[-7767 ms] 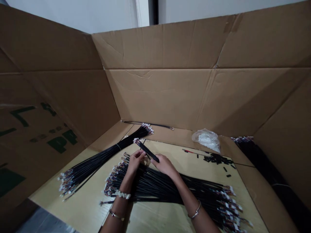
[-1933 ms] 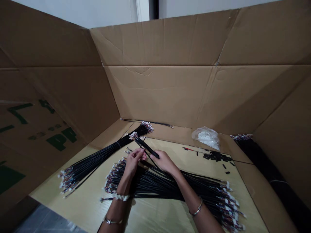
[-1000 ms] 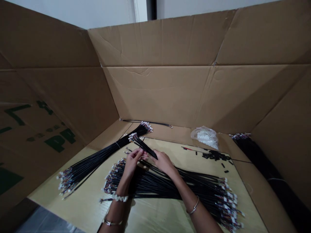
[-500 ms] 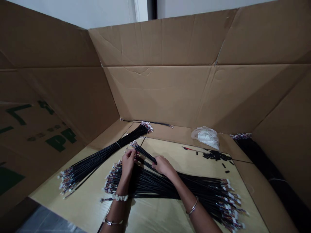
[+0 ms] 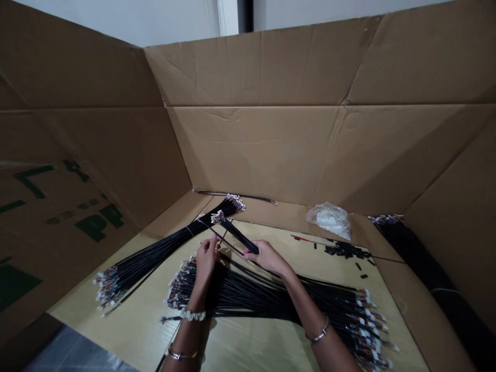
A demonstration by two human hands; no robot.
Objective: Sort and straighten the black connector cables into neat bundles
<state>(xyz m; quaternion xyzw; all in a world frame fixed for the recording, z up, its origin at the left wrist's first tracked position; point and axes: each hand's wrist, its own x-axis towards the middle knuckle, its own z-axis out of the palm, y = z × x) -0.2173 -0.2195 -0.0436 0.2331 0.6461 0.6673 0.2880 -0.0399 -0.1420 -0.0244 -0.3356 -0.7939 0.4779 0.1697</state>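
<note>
The right hand (image 5: 268, 257) has its grip clamped on the lower end of a small cable bundle (image 5: 235, 233), which slants up and away above a large cable pile (image 5: 263, 302) on the bench (image 5: 248, 338). The left hand (image 5: 206, 259) sits just beside the bundle, fingers curled together; whether they clamp a cable, I cannot tell. A second bundle (image 5: 155, 249) lies to the left. A plastic bag (image 5: 330, 219) and black pieces (image 5: 344, 250) lie farther back on the right.

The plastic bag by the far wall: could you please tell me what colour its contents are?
White, in the plastic bag, as the head view shows.
</note>
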